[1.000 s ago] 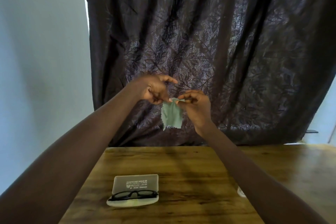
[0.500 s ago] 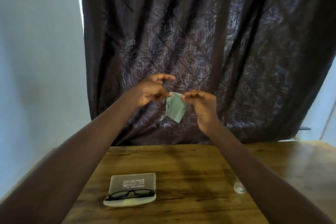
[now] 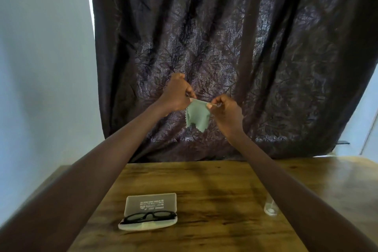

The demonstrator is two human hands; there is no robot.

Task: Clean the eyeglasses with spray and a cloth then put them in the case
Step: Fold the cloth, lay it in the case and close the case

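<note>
Left hand [image 3: 176, 96] and right hand [image 3: 227, 110] each pinch a top corner of the green cloth [image 3: 197, 116], held taut well above the desk [image 3: 225, 186]. Glasses [image 3: 150, 216] lie in the open case [image 3: 151, 204] on the desk, below the cloth.

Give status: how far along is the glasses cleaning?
Done: black-framed eyeglasses already lie in the open pale plastic case. In hand: left hand and right hand hold the small green cloth spread. Left: closing the case, possibly stowing the cloth.
</note>
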